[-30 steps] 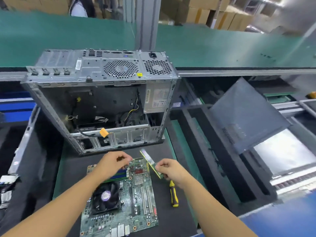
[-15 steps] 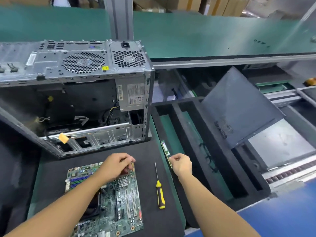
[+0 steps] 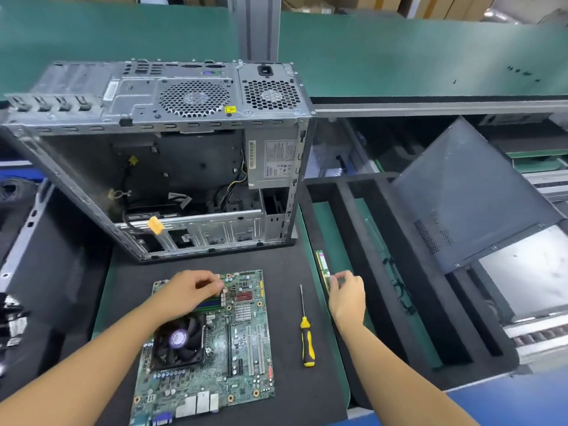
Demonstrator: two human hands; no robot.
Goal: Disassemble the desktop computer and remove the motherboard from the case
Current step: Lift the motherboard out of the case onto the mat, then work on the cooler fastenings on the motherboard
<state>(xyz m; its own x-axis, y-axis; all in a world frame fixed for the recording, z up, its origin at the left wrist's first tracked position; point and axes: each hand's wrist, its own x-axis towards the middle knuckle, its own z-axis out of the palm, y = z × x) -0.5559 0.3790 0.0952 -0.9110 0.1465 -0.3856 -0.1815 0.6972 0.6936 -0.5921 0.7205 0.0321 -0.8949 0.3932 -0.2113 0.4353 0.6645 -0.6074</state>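
Observation:
The green motherboard (image 3: 242, 342) lies flat on the black mat (image 3: 285, 265) in front of the open grey computer case (image 3: 172, 124), out of the case. A black CPU fan (image 3: 179, 339) sits on its left part. My left hand (image 3: 190, 290) rests on the board's top edge, fingers pinched at the memory slots. My right hand (image 3: 347, 293) holds the near end of a green memory stick (image 3: 322, 265), which lies along the mat's right edge by the foam tray.
A yellow-and-black screwdriver (image 3: 305, 336) lies on the mat between the board and my right hand. A black foam tray (image 3: 381, 265) with long slots stands to the right. The grey side panel (image 3: 470, 192) leans at the far right. A green conveyor (image 3: 399, 53) runs behind.
My right hand carried the memory stick from above the board rightwards and down to the mat's right edge. The left hand stayed on the board's top edge. The view shifted.

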